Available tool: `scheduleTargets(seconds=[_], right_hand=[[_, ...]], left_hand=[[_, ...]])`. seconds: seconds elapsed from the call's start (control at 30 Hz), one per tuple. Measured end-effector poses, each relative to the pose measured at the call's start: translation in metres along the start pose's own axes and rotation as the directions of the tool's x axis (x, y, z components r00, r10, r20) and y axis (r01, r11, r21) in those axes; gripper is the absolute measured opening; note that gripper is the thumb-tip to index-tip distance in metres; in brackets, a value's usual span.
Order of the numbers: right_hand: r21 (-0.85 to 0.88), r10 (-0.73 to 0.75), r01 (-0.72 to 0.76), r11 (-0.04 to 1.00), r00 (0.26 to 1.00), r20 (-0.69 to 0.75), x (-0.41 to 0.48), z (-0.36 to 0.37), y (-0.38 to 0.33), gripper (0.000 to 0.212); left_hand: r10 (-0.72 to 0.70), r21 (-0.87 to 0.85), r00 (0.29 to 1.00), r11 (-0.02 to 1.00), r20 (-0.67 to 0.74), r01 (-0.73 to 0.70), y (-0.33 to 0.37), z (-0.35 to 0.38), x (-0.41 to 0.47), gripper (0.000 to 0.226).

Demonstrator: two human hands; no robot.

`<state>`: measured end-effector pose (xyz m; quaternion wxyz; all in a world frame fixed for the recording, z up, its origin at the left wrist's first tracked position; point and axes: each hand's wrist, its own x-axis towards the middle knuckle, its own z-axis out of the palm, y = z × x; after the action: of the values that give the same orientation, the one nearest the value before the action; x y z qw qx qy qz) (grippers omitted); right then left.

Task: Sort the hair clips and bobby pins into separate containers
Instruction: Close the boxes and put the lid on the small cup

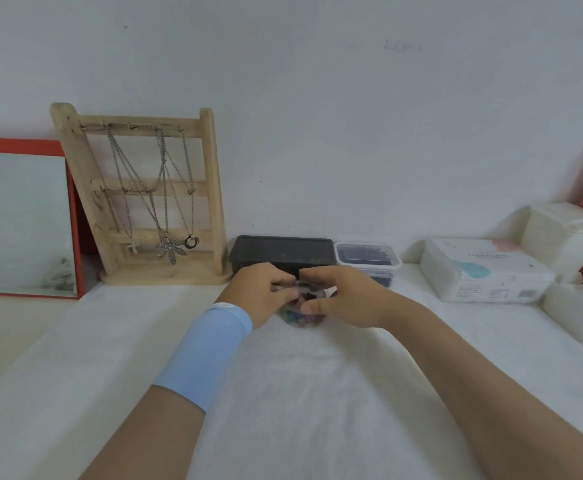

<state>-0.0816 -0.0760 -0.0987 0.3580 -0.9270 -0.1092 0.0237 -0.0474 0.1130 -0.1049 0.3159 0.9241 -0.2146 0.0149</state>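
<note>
A small clear round container [303, 317] holding several colourful hair clips stands on the white cloth [283, 393] at the centre. My left hand [260, 294], with a light blue band on the wrist, grips its left side. My right hand [342, 296] curls round its right side and top. Behind it stands a black rectangular box [283, 251]. To the right of that box is a clear lidded container [366, 256] of dark bobby pins. Most of the round container is hidden by my fingers.
A wooden jewellery stand [144, 195] with hanging necklaces leans at the back left, beside a red-framed mirror [23, 220]. A white tissue pack [484, 271] and white boxes [567, 233] sit at the right. The white wall is close behind.
</note>
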Motion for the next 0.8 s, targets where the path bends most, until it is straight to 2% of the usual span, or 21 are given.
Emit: scheduleTargets(seconds=[0.1,0.2,0.3,0.4,0.53,0.67,0.8], right_hand=[[-0.082,0.019,-0.017,0.996,1.0,0.022,-0.001,0.001,0.002,0.064],[-0.105,-0.004,0.007,0.994,1.0,0.028,-0.005,0.002,-0.003,0.054],[-0.117,-0.048,0.053,0.992,0.997,0.052,-0.009,0.001,-0.008,0.038],[-0.161,-0.023,0.025,0.987,1.0,0.016,-0.01,0.003,-0.007,0.046],[-0.112,-0.053,0.048,0.992,0.998,-0.044,-0.013,0.008,-0.001,0.051],[-0.106,-0.095,0.076,0.991,0.978,-0.186,-0.017,0.002,-0.003,0.053],[-0.018,-0.097,0.097,0.995,0.927,-0.361,-0.013,-0.025,0.002,0.048]], left_hand=[[0.02,0.182,0.996,0.983,0.081,-0.034,0.003,0.002,-0.002,0.034],[0.009,0.204,0.994,0.979,0.108,-0.031,0.004,0.005,-0.005,0.038],[-0.009,0.082,0.995,0.997,0.103,0.001,0.002,0.004,-0.009,0.04],[-0.009,0.043,0.995,0.999,0.103,0.005,0.003,0.004,-0.008,0.039],[-0.014,0.032,0.997,0.999,0.073,0.012,0.005,0.008,-0.011,0.037],[-0.001,-0.048,1.0,0.999,-0.011,0.0,0.007,0.011,-0.01,0.036],[0.035,-0.238,0.986,0.969,-0.163,-0.074,0.029,0.004,-0.003,0.029]])
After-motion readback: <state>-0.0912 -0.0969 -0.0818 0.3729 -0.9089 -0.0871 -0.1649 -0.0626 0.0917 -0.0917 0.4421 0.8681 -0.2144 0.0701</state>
